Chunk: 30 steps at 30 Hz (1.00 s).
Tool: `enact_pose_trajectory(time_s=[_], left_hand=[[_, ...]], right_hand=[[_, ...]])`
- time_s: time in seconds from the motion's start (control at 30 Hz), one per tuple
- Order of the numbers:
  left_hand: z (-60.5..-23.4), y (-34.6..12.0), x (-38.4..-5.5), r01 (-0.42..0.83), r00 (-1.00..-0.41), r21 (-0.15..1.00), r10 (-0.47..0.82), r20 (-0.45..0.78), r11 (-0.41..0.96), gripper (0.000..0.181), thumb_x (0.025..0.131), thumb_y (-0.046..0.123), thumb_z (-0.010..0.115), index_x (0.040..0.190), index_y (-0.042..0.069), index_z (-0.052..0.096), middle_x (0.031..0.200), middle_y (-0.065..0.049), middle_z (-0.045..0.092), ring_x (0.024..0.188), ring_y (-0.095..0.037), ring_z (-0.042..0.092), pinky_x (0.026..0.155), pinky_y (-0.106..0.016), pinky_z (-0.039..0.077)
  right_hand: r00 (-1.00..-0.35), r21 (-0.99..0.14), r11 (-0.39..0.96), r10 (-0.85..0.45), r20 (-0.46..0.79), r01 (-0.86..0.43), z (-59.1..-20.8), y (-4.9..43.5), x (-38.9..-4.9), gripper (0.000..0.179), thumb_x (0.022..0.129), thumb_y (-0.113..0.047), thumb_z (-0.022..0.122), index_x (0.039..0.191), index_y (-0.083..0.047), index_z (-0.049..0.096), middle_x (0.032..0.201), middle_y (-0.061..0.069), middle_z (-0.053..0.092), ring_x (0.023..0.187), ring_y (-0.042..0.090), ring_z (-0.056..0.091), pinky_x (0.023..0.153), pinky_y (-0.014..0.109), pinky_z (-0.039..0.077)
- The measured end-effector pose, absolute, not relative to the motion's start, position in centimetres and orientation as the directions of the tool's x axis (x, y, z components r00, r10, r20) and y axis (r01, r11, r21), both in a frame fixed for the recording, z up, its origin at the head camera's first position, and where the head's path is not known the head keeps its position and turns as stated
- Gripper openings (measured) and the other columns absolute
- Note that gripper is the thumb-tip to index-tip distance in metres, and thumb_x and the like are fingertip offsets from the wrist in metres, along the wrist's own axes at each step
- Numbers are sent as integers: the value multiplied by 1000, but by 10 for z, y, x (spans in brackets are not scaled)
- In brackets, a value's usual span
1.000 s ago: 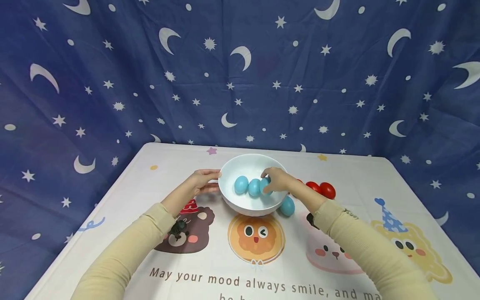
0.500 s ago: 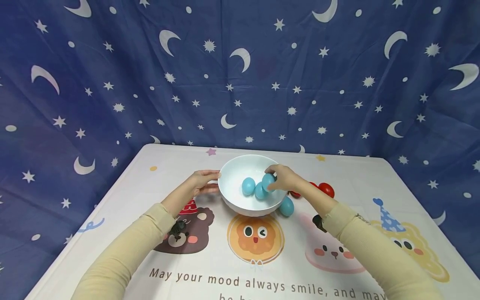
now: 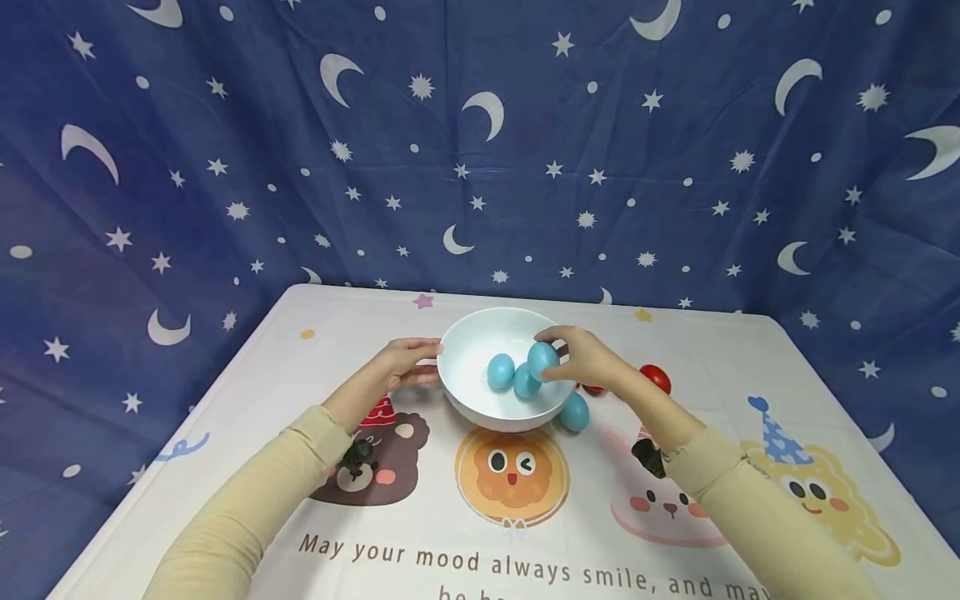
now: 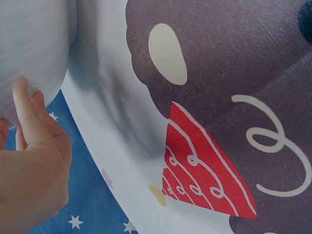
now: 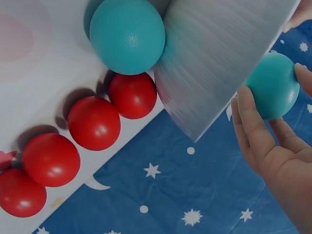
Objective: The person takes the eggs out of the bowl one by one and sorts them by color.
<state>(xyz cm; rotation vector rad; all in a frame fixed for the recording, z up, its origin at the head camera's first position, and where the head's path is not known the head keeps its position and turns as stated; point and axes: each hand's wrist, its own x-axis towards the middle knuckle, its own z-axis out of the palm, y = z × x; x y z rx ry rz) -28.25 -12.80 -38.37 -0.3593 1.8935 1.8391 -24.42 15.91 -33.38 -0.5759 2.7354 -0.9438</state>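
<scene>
In the head view, a white bowl (image 3: 480, 333) stands mid-table. Inside lie two blue toy eggs, one (image 3: 501, 371) to the left and another (image 3: 527, 382) partly hidden. My left hand (image 3: 408, 364) holds the bowl's left side at the rim; in the left wrist view its fingers (image 4: 29, 112) press the bowl's outer wall. Over the bowl's right side, my right hand (image 3: 592, 358) pinches a third blue toy egg (image 3: 543, 360) between thumb and fingers. The right wrist view shows this held egg (image 5: 274, 85) at the rim, beyond the bowl's wall (image 5: 204, 63).
Outside the bowl on its right, a blue toy egg (image 3: 574, 412) rests against or very near it. Several red toy eggs (image 5: 94, 123) line up behind it, partly covered by my right arm in the head view. A star-and-moon curtain (image 3: 480, 150) hangs behind the table (image 3: 360, 325).
My right hand has risen slightly and moved right with the blue toy egg it grips. The two eggs inside the bowl have rolled right. My left hand stays at the bowl.
</scene>
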Motion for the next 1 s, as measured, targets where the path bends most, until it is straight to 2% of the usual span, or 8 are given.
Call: enact_pose_trajectory(time_s=[0.13,0.23,0.37,0.5,0.67,0.8,1.0], left_hand=[[-384,-128,-282,-500,-853,864,138,-503,61,44,96,16,55,139,9,46,128,-14,52,70,-10,65,77,-26,62],[-385,-128,-282,-502,-852,863,138,-505,57,44,96,16,55,139,9,47,130,-15,51,70,-10,65,78,-26,62],[-385,-128,-282,-499,-854,865,135,-502,58,44,96,16,55,138,9,47,130,-15,51,69,-10,65,77,-26,62],[-385,-127,-283,-497,-855,866,134,-500,57,44,96,17,55,138,9,47,133,-15,49,68,-9,65,78,-26,62],[-385,-125,-283,-489,-860,870,128,-494,67,44,96,18,56,139,9,47,136,-16,48,69,-10,65,81,-28,61],[-387,-126,-283,-496,-857,866,123,-500,68,45,95,18,57,139,10,47,130,-15,52,70,-10,65,76,-25,62],[-388,-126,-284,-503,-855,863,118,-505,51,44,95,17,58,138,11,48,117,-11,56,69,-10,66,74,-24,63]], right_hand=[[-902,-648,696,-431,-33,-309,-333,166,-239,57,80,-9,72,130,4,50,131,22,53,114,40,55,93,44,57],[-897,-672,670,-441,-19,-315,-331,172,-233,56,80,-7,71,130,5,50,132,23,51,115,41,54,91,44,58],[-902,-689,659,-432,-17,-303,-327,179,-225,57,80,-6,71,132,4,48,133,25,48,115,43,53,75,38,63],[-909,-679,674,-416,-25,-290,-324,187,-220,57,80,-7,71,132,3,48,132,26,48,112,42,54,66,32,64],[-904,-675,666,-428,4,-318,-322,201,-215,56,78,-3,71,130,5,50,129,27,50,106,40,58,73,34,64],[-895,-655,663,-444,45,-362,-326,212,-210,55,77,-4,74,127,6,53,127,27,53,106,40,59,83,39,62],[-901,-656,663,-429,63,-362,-332,227,-203,54,76,-4,75,125,5,55,122,27,56,102,39,61,82,41,62]])
